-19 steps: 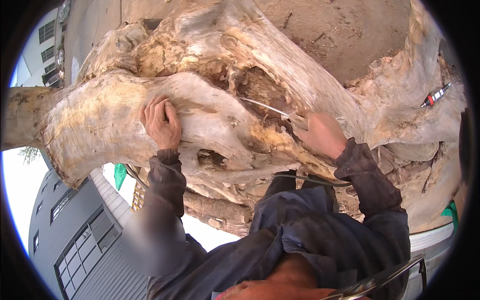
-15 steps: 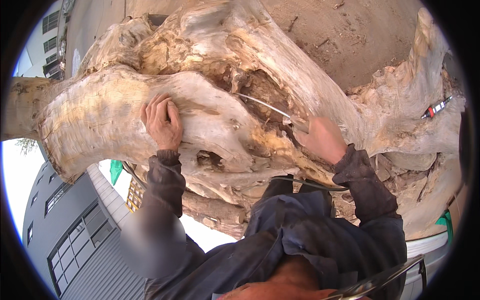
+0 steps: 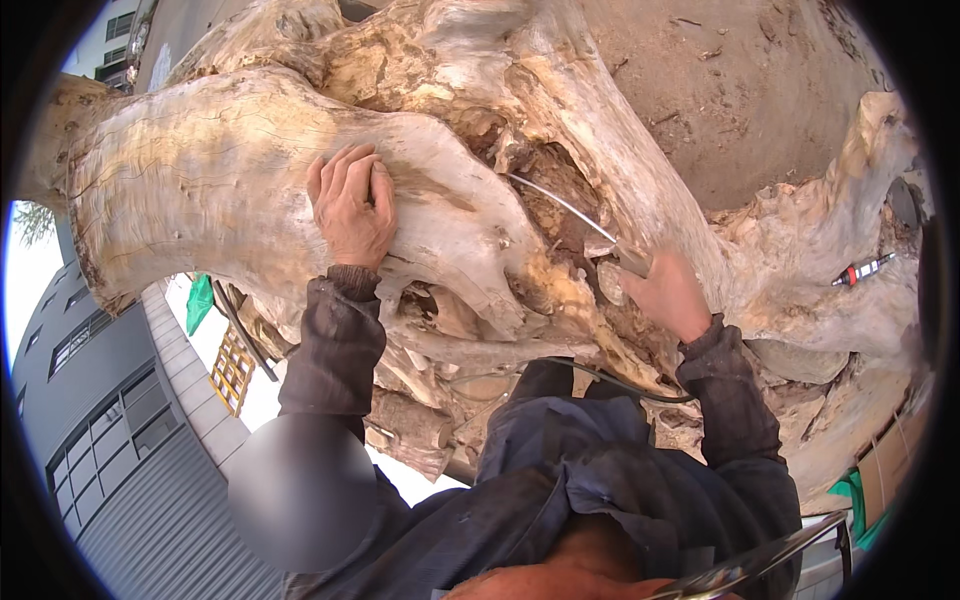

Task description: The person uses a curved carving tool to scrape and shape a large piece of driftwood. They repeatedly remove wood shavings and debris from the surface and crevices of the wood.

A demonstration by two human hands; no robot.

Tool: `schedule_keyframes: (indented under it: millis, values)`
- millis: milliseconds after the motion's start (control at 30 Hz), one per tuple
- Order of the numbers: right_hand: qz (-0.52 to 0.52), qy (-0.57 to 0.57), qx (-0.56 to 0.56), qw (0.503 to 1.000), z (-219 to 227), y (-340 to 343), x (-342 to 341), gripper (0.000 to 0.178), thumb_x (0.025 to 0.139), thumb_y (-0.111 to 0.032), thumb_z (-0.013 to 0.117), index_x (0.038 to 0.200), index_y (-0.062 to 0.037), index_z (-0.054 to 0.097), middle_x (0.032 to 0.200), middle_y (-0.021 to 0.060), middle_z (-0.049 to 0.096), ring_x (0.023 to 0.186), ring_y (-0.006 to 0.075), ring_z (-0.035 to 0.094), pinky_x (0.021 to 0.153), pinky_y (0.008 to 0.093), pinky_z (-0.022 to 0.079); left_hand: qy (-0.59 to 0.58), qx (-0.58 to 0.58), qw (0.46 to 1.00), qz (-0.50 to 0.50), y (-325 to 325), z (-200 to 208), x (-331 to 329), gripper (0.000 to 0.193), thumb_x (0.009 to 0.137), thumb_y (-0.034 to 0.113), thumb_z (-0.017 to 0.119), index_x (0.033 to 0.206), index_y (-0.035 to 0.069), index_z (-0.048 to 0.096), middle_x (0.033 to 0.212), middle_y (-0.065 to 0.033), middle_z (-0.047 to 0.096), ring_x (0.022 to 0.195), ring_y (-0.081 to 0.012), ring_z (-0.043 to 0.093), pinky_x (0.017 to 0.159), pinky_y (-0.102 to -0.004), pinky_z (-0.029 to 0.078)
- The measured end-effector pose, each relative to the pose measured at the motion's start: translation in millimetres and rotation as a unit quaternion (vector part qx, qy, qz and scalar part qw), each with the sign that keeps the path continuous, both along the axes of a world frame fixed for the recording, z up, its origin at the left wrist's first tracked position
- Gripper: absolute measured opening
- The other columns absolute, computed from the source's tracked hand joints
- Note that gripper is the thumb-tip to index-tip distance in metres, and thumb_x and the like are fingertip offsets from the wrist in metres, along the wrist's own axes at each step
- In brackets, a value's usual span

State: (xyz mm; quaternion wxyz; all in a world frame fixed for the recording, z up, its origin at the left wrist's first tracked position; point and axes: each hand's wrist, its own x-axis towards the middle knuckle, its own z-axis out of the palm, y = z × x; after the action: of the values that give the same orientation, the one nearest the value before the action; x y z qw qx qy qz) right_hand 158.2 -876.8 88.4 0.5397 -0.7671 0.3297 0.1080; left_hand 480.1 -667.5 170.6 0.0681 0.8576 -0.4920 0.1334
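A large, pale, weathered tree trunk or root fills the upper part of the view, with a rough, dark hollow running through it. My left hand lies on its smooth upper surface, fingers close together, slightly bent, holding nothing. Closed round the handle of a hand tool is my right hand, just right of the hollow. The tool has a long, thin, bright metal shaft, slightly curved, which reaches left across the hollow. Its tip is at the hollow's upper left edge; its exact shape is too small to tell.
A slim red, white and black tool lies on the wood at far right. A dark cable or hose crosses in front of my legs. Sandy ground lies beyond the trunk. At lower left are a yellow lattice and a grey building.
The whole view has shifted and turned slightly. My left hand stays at about the same place on the wood, and my right hand keeps its grip, with the tool still across the hollow.
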Motion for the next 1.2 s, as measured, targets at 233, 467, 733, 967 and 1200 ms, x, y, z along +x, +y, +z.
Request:
schedule_keyframes:
  millis: [233,467,733,967,1200]
  values:
    - [-0.007,0.087,-0.002,0.996,-0.8,17.2,-28.2,0.041,0.082,-0.031,0.074,0.093,0.0076,0.069,0.076,0.0294,0.065,0.075,0.0439,0.067,0.068,0.0467,0.053,0.0,-0.009,1.0,-0.006,4.1,1.0,0.8,0.009,0.091,0.01,0.064,0.098,0.006,0.068,0.111,-0.0071,0.071,0.113,-0.026,0.063,0.11,-0.0463,0.037]
    - [-0.065,0.002,-0.04,0.997,7.5,32.3,-2.2,0.044,0.082,-0.036,0.075,0.085,0.0068,0.069,0.075,0.0294,0.066,0.075,0.0444,0.068,0.066,0.0482,0.053,0.001,-0.021,1.0,-0.012,5.8,-0.5,3.0,0.01,0.09,0.01,0.064,0.098,0.006,0.068,0.11,-0.0067,0.071,0.113,-0.026,0.063,0.11,-0.0455,0.037]
    - [-0.026,0.058,-0.169,0.983,9.4,35.6,42.4,0.038,0.087,-0.035,0.073,0.082,0.0023,0.067,0.075,0.0251,0.068,0.073,0.0437,0.068,0.066,0.0516,0.053,-0.002,-0.018,1.0,-0.017,5.1,-0.5,2.5,0.009,0.089,0.009,0.064,0.097,0.007,0.068,0.111,-0.0062,0.072,0.113,-0.0263,0.063,0.109,-0.0456,0.037]
    - [0.003,0.08,-0.153,0.985,3.9,29.7,55.7,0.034,0.087,-0.032,0.073,0.082,0.002,0.068,0.078,0.0245,0.069,0.076,0.0436,0.068,0.066,0.0522,0.052,-0.002,-0.012,1.0,-0.015,7.0,0.1,1.7,0.01,0.089,0.009,0.064,0.098,0.007,0.068,0.111,-0.0058,0.072,0.113,-0.026,0.063,0.11,-0.0462,0.037]
    - [0.008,0.062,-0.174,0.983,1.0,28.9,64.4,0.037,0.085,-0.034,0.075,0.079,0.0024,0.067,0.074,0.0243,0.067,0.07,0.0423,0.067,0.062,0.0519,0.05,0.012,-0.009,1.0,-0.016,3.0,-1.1,2.3,0.011,0.09,0.009,0.063,0.099,0.007,0.068,0.111,-0.0057,0.072,0.114,-0.0253,0.063,0.111,-0.0462,0.035]
